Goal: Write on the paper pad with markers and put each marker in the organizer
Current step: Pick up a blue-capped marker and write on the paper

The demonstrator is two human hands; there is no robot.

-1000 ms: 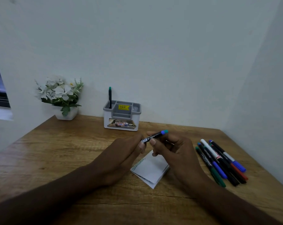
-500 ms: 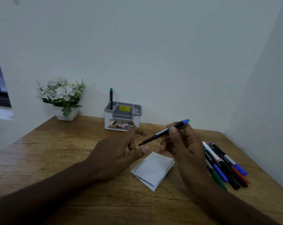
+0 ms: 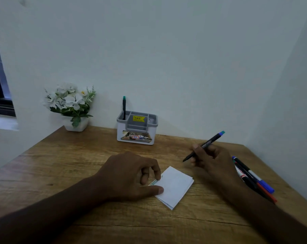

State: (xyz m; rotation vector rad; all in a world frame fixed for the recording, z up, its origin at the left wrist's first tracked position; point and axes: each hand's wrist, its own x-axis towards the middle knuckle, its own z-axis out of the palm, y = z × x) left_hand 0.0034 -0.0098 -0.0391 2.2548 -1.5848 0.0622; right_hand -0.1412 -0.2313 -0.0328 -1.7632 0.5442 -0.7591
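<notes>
While our left hand (image 3: 131,175) pins the paper pad (image 3: 173,187) flat, our right hand (image 3: 212,161) grips an uncapped marker (image 3: 203,146), tip hovering off the page.

Left hand (image 3: 131,175) low centre of frame, palm down, fingers curled, thumb stretched toward the right, forearm running off the lower left; right hand (image 3: 210,160) raised at right of centre, fingers pinched closed in a writing grip, forearm leaving the lower right corner.
</notes>
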